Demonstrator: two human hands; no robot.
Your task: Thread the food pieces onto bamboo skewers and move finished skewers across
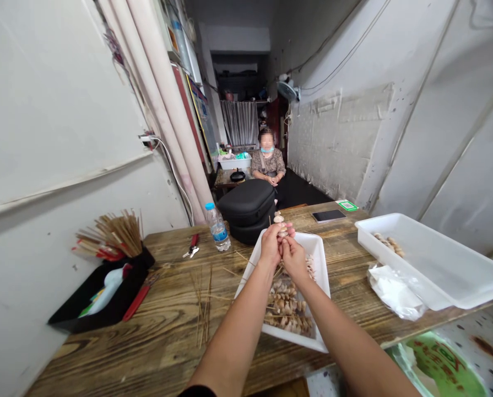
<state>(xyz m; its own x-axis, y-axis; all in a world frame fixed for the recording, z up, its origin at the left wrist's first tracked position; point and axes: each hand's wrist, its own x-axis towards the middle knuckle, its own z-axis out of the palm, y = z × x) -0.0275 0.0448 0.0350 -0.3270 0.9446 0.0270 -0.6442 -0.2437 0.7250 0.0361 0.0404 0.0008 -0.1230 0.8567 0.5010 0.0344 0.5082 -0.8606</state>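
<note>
Over a white tray point(321, 275), my left hand point(270, 245) is closed around a skewer with pale, meat-like pieces point(278, 218) sticking up above the fingers. The fingers of my right hand point(294, 258) are pinched against the lower part of the same skewer, touching the left hand. Exactly which part each fingertip grips is partly hidden. Below my hands, filled skewers point(287, 306) of pale brownish pieces lie in rows inside the tray. Left of the tray, several bare bamboo sticks point(202, 303) are scattered on the wooden table point(167, 325).
At left stand a black bin point(101, 309) and bundled sticks point(116, 234). Keys point(192, 251), a water bottle point(218, 229) and a black case point(246, 207) sit behind. Rightward are a phone point(329, 215), plastic bag point(395, 292) and larger white tray point(436, 248). A person point(267, 160) sits beyond.
</note>
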